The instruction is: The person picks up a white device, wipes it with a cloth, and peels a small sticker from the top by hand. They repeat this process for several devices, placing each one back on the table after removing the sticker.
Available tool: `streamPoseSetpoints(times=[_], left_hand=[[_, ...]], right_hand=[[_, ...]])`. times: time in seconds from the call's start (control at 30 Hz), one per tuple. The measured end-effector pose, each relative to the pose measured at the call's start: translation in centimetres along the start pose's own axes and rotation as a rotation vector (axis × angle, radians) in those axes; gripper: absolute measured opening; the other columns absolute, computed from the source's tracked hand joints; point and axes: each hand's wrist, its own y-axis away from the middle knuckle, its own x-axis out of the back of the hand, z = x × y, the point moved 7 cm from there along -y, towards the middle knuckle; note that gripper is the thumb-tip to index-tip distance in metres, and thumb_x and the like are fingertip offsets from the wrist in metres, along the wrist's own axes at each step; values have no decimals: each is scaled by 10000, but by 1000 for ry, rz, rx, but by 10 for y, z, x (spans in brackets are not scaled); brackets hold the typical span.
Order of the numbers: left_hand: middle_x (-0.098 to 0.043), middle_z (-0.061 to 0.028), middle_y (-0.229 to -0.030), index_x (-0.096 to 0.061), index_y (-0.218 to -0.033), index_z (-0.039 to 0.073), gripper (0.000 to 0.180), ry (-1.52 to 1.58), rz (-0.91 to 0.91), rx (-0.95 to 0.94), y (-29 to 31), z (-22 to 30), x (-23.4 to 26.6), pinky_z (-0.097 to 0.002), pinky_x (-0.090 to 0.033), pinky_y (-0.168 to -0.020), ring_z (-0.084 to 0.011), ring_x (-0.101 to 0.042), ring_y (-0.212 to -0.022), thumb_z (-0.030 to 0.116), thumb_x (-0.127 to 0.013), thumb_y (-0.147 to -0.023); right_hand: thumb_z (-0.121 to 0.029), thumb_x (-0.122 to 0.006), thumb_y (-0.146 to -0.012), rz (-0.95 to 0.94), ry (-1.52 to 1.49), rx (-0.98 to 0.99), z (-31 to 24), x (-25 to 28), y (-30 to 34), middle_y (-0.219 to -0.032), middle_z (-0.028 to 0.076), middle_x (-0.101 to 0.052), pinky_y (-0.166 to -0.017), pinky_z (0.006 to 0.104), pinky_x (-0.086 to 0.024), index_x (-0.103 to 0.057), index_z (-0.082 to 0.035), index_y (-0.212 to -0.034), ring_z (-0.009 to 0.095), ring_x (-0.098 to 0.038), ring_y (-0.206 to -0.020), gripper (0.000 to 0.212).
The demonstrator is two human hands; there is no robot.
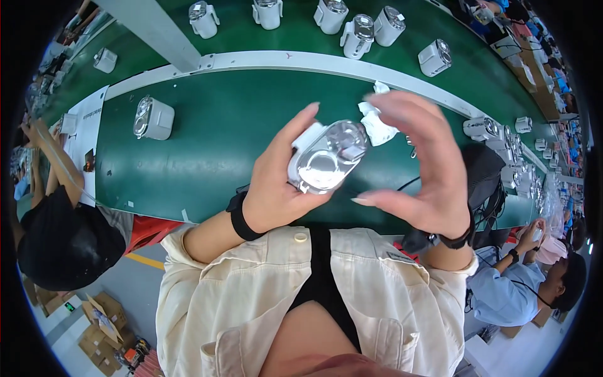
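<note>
My left hand is wrapped round a small white device with a clear, shiny oval top. The device is lifted over the green table and tilted, its glossy top facing me. To its right, my right hand is held apart from it, thumb and fingers curved wide with nothing between them; its fingers are slightly blurred. Just beyond the right hand lies a crumpled white cloth or tissue, partly hidden by the fingers. A similar white device stands on the table at the left.
A grey metal rail crosses behind the green table, and an upright post rises from it. Beyond it stand several like devices. More crowd the right side, near a black object with cables. Co-workers sit at both sides.
</note>
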Motion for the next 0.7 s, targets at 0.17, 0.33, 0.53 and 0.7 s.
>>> streamPoseSetpoints(times=[0.17,0.33,0.53,0.7], left_hand=[[-492,-189,-1263,-315,-1378,40,875,-317,127,-224,-3,0,-3,-334,-466,-914,-259,-569,-1102,66,-826,-668],[-531,-183,-1134,-449,-1266,17,736,-238,229,-371,-5,0,-3,-412,-483,-851,-359,-565,-1011,111,-835,-646],[-514,-167,-1088,-455,-1268,22,715,-381,261,-386,-6,8,-1,-439,-487,-832,-386,-557,-1008,57,-805,-645],[-511,-155,-1060,-465,-1265,26,700,-496,305,-451,-6,9,2,-442,-491,-823,-386,-557,-987,23,-784,-641]], right_hand=[[-92,-805,-650,125,50,-9,9,-2,20,-971,127,-614,-752,325,-455,-618,10,-1051,226,-567,-804,454],[-59,-774,-674,100,66,83,15,-9,15,-893,103,-610,-701,310,-442,-652,16,-933,211,-562,-767,296],[-27,-737,-726,77,-124,-193,27,-13,15,-820,79,-617,-660,268,-430,-645,25,-936,169,-553,-714,235],[5,-717,-755,62,-205,-379,34,-15,22,-840,76,-625,-652,253,-427,-639,39,-934,137,-549,-724,199]])
